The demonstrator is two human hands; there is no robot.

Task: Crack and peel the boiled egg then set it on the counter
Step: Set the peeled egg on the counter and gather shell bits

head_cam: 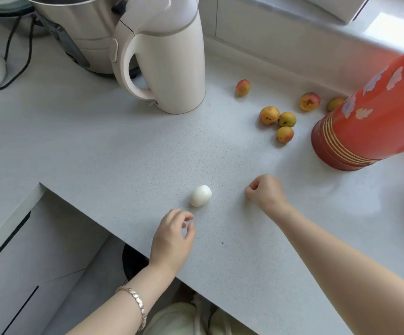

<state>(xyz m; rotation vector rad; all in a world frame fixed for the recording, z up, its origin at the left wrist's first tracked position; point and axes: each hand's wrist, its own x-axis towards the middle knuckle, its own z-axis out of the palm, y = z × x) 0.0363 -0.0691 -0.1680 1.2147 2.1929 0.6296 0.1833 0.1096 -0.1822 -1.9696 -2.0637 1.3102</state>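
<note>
Egg (201, 195): peeled, white, lying on the bench (123, 151) near its front edge, touched by neither hand.
Left hand (173, 240): just below the egg, apart from it; fingers (188, 217) loosely curled and a little spread, holding nothing visible; silver bracelet (135, 303) on the wrist.
Right hand (265, 192): right of the egg, resting on the bench; fingers (250, 191) pressed together in a loose fist; contents, if any, cannot be told.
Kettle (169, 56): cream, upright, behind the egg, handle turned left.
Steel pot (80, 30): behind the kettle, black cord trailing left.
Flask (365, 117): red, gold rings at the base, pale leaf pattern, far right.
Fruit (269, 115): six small orange-yellow ones, scattered between kettle and flask; three bunched together.
Writing: none readable on kettle, pot or flask.
</note>
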